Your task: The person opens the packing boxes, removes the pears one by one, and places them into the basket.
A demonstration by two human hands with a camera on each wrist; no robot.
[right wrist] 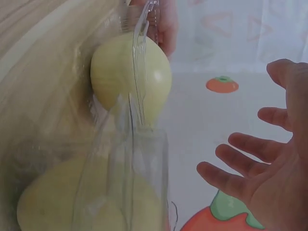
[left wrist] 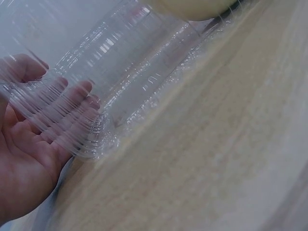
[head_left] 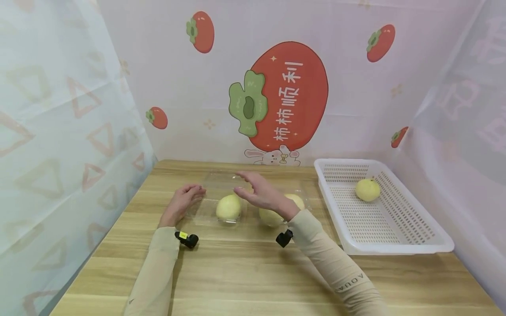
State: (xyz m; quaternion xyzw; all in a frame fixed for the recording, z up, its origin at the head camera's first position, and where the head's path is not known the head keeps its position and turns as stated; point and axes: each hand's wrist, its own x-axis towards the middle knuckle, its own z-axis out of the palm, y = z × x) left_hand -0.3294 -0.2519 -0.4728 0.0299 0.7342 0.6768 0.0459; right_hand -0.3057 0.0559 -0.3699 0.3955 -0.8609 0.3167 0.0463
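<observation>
Several pale yellow round fruits lie in clear plastic containers on the table. One fruit sits in the left container; two more, one fruit in front of the other, are in the right container. My left hand is at the left container's side, its fingers fairly straight and seen through the ribbed clear wall. Above the containers, my right hand hovers with fingers spread, holding nothing; the right wrist view shows it apart from the plastic.
To the right stands a white perforated basket with a single yellow fruit in it. Small black devices are strapped at both wrists. A printed cloth backdrop rises behind the wooden table.
</observation>
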